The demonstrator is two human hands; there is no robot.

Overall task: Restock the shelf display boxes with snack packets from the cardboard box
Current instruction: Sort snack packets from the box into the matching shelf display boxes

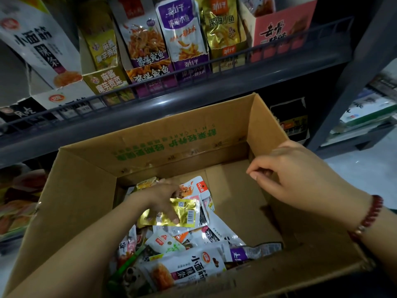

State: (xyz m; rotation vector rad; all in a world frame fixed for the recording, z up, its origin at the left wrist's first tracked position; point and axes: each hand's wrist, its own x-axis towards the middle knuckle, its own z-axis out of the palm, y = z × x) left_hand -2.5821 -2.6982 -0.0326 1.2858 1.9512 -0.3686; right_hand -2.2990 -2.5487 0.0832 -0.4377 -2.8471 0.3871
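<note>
An open cardboard box [184, 136] stands below a dark shelf. Its left and near part holds several loose snack packets [182, 267]. My left hand [160, 197] is down inside the box, its fingers and thumb round a gold packet [182, 214] that lies on top of the pile. My right hand [294, 175] hovers over the box's right wall with fingers loosely curled and nothing in them. On the shelf above stand several display boxes: a gold one [105, 80], an orange-purple one [150, 72], a purple one [189, 67] and a red one [279, 33].
A low wire rail [193, 69] runs along the shelf's front edge. A tall white display box [40, 46] leans at upper left. The box's right half shows bare cardboard floor [236, 201]. A dark upright post [352, 72] and another shelf unit stand to the right.
</note>
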